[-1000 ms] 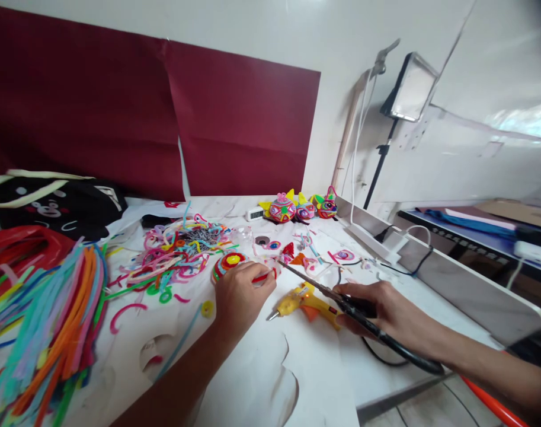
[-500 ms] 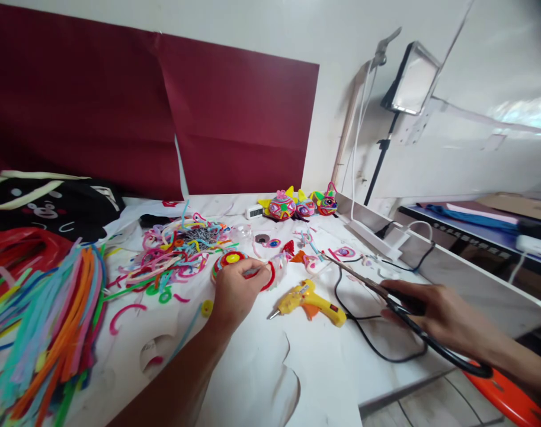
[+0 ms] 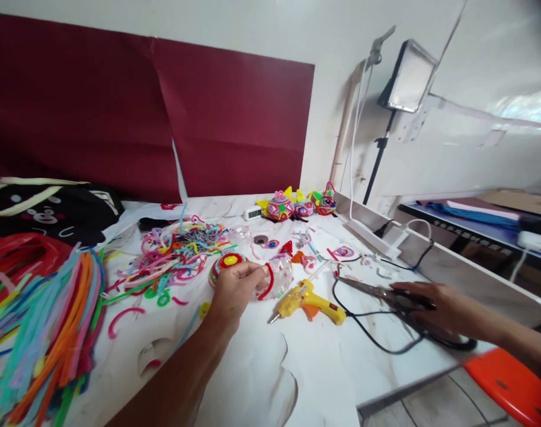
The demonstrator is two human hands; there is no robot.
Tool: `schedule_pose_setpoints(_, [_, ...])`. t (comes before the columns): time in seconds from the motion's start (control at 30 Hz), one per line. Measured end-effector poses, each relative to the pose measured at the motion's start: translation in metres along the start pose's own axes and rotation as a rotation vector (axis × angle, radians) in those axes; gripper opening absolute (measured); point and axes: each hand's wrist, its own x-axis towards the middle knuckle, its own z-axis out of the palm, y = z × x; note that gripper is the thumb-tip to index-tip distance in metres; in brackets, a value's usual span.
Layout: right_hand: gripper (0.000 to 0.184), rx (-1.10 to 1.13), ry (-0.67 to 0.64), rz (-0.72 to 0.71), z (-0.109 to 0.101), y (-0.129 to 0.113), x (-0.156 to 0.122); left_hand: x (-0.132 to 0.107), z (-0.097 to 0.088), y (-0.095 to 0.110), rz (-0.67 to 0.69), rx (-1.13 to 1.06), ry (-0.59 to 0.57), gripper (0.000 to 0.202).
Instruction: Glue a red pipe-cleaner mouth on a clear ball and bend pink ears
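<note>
Left hand [image 3: 232, 290]: fingers pinched narrow on a short red pipe cleaner [image 3: 265, 286], its curve hanging clear in front of a transparent plastic piece [image 3: 283, 276], just left of center. Right hand [image 3: 434, 305]: fingers over the scissors [image 3: 370, 289] handles; can't tell if gripping or only resting.

Change: a second ago the scissors reached over the glue gun [image 3: 308, 299] with tips near the left hand. Now they're off to the right, low over the surface [image 3: 386, 376] by the black cord [image 3: 365, 341]. Glue gun no longer covered, nozzle pointing near-left. Red piece shows more fully too. Reads as scissors out of use for now, with the red piece the one being handled.

Further out: round coiled piece [image 3: 228, 261] just behind the left hand, pipe cleaner pile [image 3: 185, 240] far left, decorated toys [image 3: 280, 207] at the far edge.
</note>
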Motion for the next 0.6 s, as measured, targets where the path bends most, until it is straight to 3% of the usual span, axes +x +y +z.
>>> schedule_pose_setpoints(0.07, [0.034,0.035,-0.131,-0.008,-0.009,0.002,0.008,-0.001,0.000,0.001,-0.007,-0.008,-0.005,0.023])
schedule_pose_setpoints(0.13, [0.027,-0.037,-0.113,0.016,-0.021,-0.009,0.020,-0.001,0.000,0.001,-0.012,-0.013,-0.006,0.022])
schedule_pose_setpoints(0.2, [0.028,-0.066,-0.035,0.036,-0.033,-0.036,0.035,-0.001,0.001,0.000,-0.016,-0.017,-0.007,0.020])
schedule_pose_setpoints(0.3, [0.026,0.191,0.065,-0.070,-0.041,-0.103,0.062,-0.001,0.003,-0.003,-0.017,-0.012,-0.010,0.018])
schedule_pose_setpoints(0.43, [0.025,0.432,0.180,-0.203,-0.026,-0.183,0.099,-0.001,0.006,-0.006,-0.006,0.014,-0.021,0.018])
schedule_pose_setpoints(0.5, [0.027,0.425,0.243,-0.229,-0.014,-0.202,0.115,-0.001,0.007,-0.006,0.001,0.027,-0.026,0.017])
schedule_pose_setpoints(0.6, [0.025,0.358,0.309,-0.274,0.001,-0.211,0.130,-0.002,0.008,-0.007,0.002,0.035,-0.025,0.015])
